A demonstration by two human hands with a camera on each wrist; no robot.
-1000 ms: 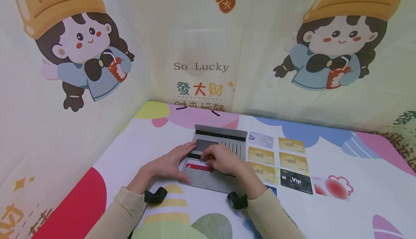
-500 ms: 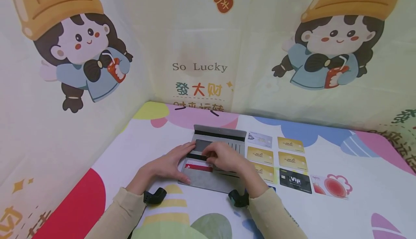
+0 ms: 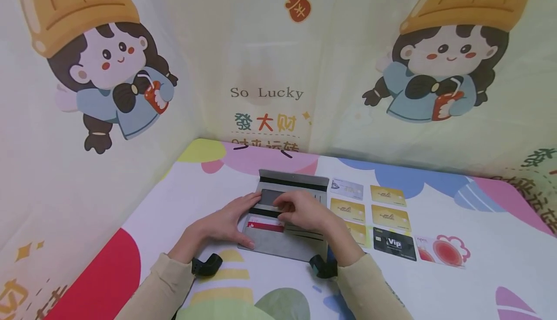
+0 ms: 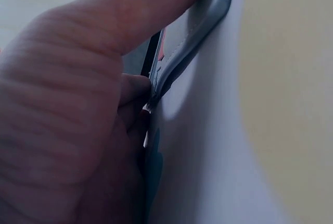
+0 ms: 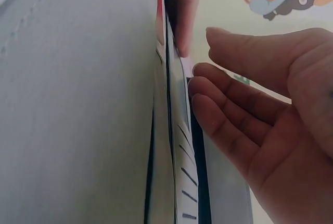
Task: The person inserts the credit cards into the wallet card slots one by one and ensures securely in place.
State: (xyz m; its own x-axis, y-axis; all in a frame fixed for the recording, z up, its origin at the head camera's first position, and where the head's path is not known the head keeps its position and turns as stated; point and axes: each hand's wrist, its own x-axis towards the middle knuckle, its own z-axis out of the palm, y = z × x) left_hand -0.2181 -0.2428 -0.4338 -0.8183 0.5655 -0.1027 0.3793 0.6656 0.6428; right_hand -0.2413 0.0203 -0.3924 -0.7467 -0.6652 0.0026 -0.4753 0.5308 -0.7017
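Observation:
A long grey wallet (image 3: 283,248) lies unfolded on the table, its far flap raised. My left hand (image 3: 219,224) holds its left side, thumb on the near left corner and fingers along the edge; in the left wrist view the thumb (image 4: 140,13) crosses the wallet's rim. A red-and-white card (image 3: 266,225) sits in a slot of the near half. Above the wallet's middle is my right hand (image 3: 304,212), fingers loosely bent and covering some slots. In the right wrist view its fingertips (image 5: 200,86) are beside the slotted panel (image 5: 186,177), thumb apart, nothing between them.
Right of the wallet lie a silver card (image 3: 347,189), several gold cards (image 3: 388,196), a black Vip card (image 3: 394,243) and a white card with red circles (image 3: 444,251). A blue card (image 3: 329,254) is mostly hidden by my right wrist. A patterned cloth wall (image 3: 270,44) rises behind.
My right hand has shifted slightly right and away from the red-and-white card, covering more of the upper slots. The left hand and the wallet stay in place.

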